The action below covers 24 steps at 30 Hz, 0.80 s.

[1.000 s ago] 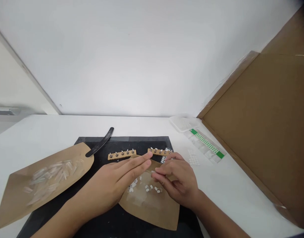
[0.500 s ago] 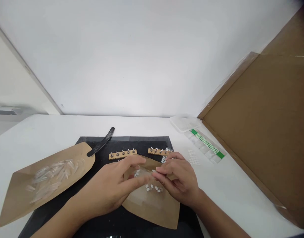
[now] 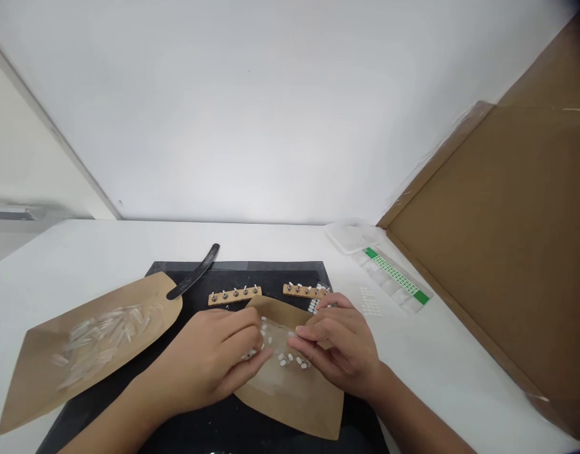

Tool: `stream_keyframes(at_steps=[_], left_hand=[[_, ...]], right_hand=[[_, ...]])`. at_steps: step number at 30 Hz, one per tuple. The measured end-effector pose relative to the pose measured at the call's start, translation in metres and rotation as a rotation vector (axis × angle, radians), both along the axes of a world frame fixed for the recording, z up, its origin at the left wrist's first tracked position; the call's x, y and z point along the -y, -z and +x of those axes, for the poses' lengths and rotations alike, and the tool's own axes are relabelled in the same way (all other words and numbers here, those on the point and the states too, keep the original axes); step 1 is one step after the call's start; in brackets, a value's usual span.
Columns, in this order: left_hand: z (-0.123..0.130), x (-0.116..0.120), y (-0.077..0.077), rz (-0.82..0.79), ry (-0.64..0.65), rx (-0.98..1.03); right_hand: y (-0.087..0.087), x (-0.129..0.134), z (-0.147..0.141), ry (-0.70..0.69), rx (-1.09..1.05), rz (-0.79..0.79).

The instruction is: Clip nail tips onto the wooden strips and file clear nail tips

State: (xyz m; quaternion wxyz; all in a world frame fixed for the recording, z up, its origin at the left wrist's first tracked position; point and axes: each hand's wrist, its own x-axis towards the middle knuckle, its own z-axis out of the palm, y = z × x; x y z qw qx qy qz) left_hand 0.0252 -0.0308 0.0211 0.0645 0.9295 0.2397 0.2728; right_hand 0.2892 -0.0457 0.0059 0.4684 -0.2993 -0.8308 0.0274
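Note:
My right hand (image 3: 340, 343) pinches a small pale piece (image 3: 292, 335) between thumb and fingers; its exact kind is too small to tell. To its left, my left hand (image 3: 219, 353) has curled fingers with the thumb close to them, and what they may hold is hidden. Both hands are over a brown sheet (image 3: 299, 403) with rounded ends. Small white oval pieces (image 3: 290, 359) lie scattered on that sheet, some beside my left fingertips. A shiny clear area, perhaps plastic film, shows between the hands.
A black mat (image 3: 252, 429) lies beneath. Behind the hands stand two wooden strips (image 3: 234, 296) (image 3: 305, 290) with metal knobs and white tips. At left, another brown sheet (image 3: 29, 372) bears clear slivers (image 3: 105, 334) and a black curved file (image 3: 195, 274). A green-labelled clear packet (image 3: 396, 277) and cardboard (image 3: 498, 252) are right.
My left hand has drawn back from my right, and its outstretched fingers have curled in toward the thumb. My right hand keeps its pinch in nearly the same place.

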Motion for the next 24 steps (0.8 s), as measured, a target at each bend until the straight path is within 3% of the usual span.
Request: stream_keyframes(at_steps=[4, 11, 18, 24], left_hand=[[-0.001, -0.001, 0.002, 0.019, -0.028, -0.043], [0.000, -0.001, 0.006, -0.117, -0.033, -0.044], [0.006, 0.010, 0.005, -0.454, -0.070, 0.154], [0.016, 0.011, 0.003, -0.523, 0.009, 0.279]], right_hand=[[0.000, 0.001, -0.001, 0.003, 0.005, -0.005], [0.001, 0.002, -0.001, 0.004, 0.037, 0.021], [0.004, 0.006, -0.004, -0.013, 0.116, 0.041], [0.000, 0.011, -0.005, 0.013, 0.174, 0.181]])
